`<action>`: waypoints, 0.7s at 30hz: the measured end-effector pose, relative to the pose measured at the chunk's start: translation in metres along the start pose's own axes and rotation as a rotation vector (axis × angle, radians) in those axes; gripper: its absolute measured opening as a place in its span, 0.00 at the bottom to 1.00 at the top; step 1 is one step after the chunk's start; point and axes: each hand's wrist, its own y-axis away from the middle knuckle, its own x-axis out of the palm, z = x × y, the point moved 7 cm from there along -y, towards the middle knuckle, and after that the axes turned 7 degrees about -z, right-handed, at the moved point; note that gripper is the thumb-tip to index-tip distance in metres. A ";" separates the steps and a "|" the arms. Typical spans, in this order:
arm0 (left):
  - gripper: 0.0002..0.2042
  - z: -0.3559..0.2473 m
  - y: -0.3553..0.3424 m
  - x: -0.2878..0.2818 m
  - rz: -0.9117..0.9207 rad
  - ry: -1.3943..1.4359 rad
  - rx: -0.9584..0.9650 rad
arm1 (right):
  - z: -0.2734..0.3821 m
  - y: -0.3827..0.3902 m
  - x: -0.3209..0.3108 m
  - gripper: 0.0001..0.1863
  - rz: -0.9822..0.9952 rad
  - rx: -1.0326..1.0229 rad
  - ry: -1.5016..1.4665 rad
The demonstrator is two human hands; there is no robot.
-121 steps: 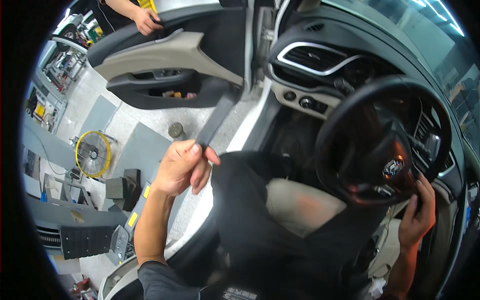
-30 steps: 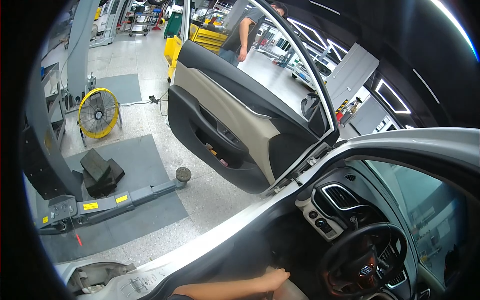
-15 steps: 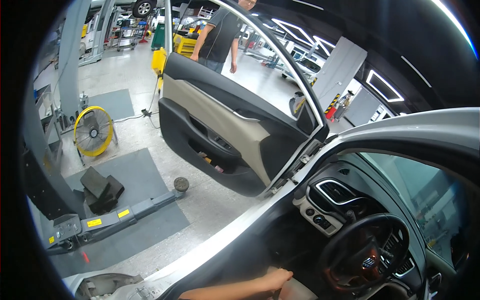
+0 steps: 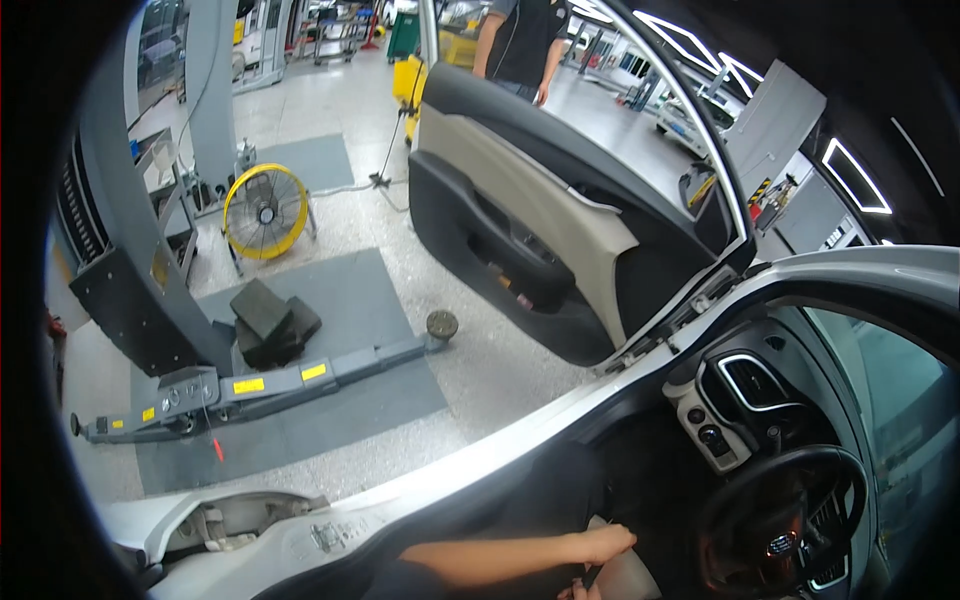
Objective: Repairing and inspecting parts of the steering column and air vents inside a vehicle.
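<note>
Inside the open doorway's sill, hands

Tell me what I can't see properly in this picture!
In the head view:
- Right hand: mostly cut off by the lower edge.
- Left hand: its back hides anything it might hold.
- Co-worker behind the car door: head cut off by the upper edge.
- Coloured bits in that door: too small to name.
</note>
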 end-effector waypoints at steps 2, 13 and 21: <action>0.05 0.007 0.001 0.008 0.067 -0.035 0.003 | -0.001 -0.002 0.002 0.15 -0.033 0.002 -0.002; 0.07 0.021 0.025 -0.012 0.177 -0.061 -0.186 | -0.008 0.002 0.017 0.10 0.080 -0.050 0.072; 0.08 0.021 0.009 -0.009 0.262 -0.056 -0.234 | -0.003 -0.004 0.011 0.10 0.008 -0.056 0.061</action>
